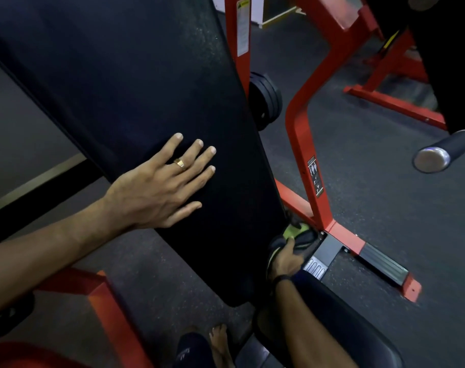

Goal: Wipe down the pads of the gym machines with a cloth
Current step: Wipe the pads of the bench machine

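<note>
A long black back pad (136, 83) of a red-framed gym machine slants across the view from top left to bottom centre. My left hand (159, 184), with a ring on one finger, lies flat on the pad's lower part, fingers straight and spread. My right hand (285, 258) reaches down beside the pad's lower right edge and grips a green and dark cloth (296, 233), bunched against the pad's side. Part of that hand is hidden behind the pad. A second black pad (340, 322) lies under my right forearm.
The red steel frame (299, 134) rises right of the pad, with black weight plates (266, 100) behind it and a foot piece (382, 264) on the dark rubber floor. A chrome-capped handle (443, 152) juts in at right. My bare foot (220, 343) stands below.
</note>
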A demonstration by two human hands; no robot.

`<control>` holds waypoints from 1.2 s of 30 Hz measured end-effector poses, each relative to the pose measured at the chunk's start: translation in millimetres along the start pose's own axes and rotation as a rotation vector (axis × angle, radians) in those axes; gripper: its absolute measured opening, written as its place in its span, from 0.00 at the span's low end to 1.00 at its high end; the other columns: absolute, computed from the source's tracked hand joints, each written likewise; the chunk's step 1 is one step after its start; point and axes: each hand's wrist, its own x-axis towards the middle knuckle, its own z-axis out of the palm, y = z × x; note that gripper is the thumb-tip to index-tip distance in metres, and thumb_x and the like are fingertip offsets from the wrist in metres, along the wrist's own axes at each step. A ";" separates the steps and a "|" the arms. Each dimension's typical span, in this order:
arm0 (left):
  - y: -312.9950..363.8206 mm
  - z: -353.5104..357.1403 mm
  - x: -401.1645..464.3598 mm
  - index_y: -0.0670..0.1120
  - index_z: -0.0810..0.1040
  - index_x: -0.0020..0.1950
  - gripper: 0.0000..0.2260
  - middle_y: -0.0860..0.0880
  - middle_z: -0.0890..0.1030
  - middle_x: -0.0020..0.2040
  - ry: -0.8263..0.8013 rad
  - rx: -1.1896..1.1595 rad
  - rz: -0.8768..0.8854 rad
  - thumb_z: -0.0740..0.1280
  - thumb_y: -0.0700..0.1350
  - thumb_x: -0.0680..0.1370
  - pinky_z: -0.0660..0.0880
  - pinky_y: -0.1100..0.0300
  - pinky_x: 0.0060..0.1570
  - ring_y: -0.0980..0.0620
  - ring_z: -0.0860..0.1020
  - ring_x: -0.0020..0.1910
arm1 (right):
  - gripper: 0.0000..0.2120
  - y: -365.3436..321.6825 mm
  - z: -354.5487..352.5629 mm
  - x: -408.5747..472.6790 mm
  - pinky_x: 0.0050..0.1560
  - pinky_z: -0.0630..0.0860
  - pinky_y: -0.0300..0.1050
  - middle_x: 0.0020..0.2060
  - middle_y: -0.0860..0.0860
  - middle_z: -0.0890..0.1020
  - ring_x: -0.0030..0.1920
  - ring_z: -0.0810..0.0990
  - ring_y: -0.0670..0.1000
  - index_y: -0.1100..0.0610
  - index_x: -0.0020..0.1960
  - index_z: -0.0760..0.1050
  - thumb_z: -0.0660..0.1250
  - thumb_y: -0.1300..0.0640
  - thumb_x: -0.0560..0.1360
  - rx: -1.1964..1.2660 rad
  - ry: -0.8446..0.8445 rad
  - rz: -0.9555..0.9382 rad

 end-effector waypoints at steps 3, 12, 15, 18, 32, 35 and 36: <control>-0.2 -3.5 2.6 0.37 0.61 0.79 0.32 0.33 0.56 0.80 -0.079 -0.005 -0.014 0.45 0.59 0.85 0.57 0.34 0.74 0.34 0.59 0.78 | 0.39 -47.5 -0.9 -9.6 0.58 0.76 0.57 0.57 0.63 0.81 0.58 0.79 0.64 0.64 0.60 0.78 0.62 0.28 0.73 0.080 0.057 -0.235; 2.7 -5.8 3.7 0.37 0.60 0.79 0.31 0.33 0.55 0.80 -0.055 0.035 -0.007 0.46 0.59 0.85 0.54 0.34 0.75 0.33 0.58 0.78 | 0.26 -13.4 -19.2 -164.2 0.65 0.66 0.53 0.68 0.56 0.68 0.67 0.69 0.57 0.43 0.74 0.65 0.60 0.38 0.79 -0.106 -0.311 -1.235; 1.6 -5.4 4.4 0.38 0.61 0.79 0.31 0.33 0.56 0.80 -0.047 0.025 -0.006 0.48 0.59 0.84 0.55 0.34 0.74 0.34 0.59 0.78 | 0.25 37.7 -40.1 -122.9 0.66 0.64 0.52 0.69 0.55 0.66 0.68 0.66 0.57 0.44 0.75 0.62 0.55 0.36 0.81 -0.251 -0.406 -1.392; 0.7 -4.9 5.4 0.38 0.62 0.79 0.31 0.33 0.56 0.80 -0.031 0.014 -0.003 0.49 0.59 0.84 0.56 0.34 0.74 0.34 0.59 0.78 | 0.28 51.8 -51.8 -80.6 0.69 0.63 0.53 0.72 0.55 0.64 0.70 0.66 0.59 0.44 0.74 0.62 0.60 0.35 0.78 -0.336 -0.380 -1.173; 2.3 -6.3 5.9 0.37 0.64 0.77 0.29 0.34 0.60 0.79 -0.011 0.021 -0.017 0.45 0.57 0.86 0.56 0.35 0.75 0.34 0.62 0.77 | 0.34 -47.2 -32.3 -134.1 0.72 0.59 0.56 0.74 0.60 0.64 0.74 0.63 0.59 0.48 0.77 0.62 0.58 0.31 0.77 -0.225 -0.497 -1.498; 3.8 -6.1 5.3 0.37 0.64 0.77 0.28 0.33 0.60 0.78 -0.006 0.031 -0.018 0.45 0.54 0.86 0.57 0.35 0.74 0.34 0.62 0.76 | 0.39 -0.4 -54.8 -112.2 0.73 0.57 0.62 0.79 0.59 0.55 0.79 0.55 0.61 0.44 0.81 0.56 0.55 0.26 0.75 -0.438 -0.664 -1.728; 4.1 -5.9 5.6 0.37 0.64 0.77 0.26 0.33 0.60 0.78 -0.003 0.026 -0.022 0.45 0.53 0.86 0.57 0.35 0.74 0.34 0.63 0.76 | 0.39 11.5 -59.4 -99.9 0.72 0.59 0.63 0.79 0.57 0.53 0.79 0.54 0.59 0.44 0.80 0.56 0.55 0.26 0.75 -0.494 -0.650 -1.759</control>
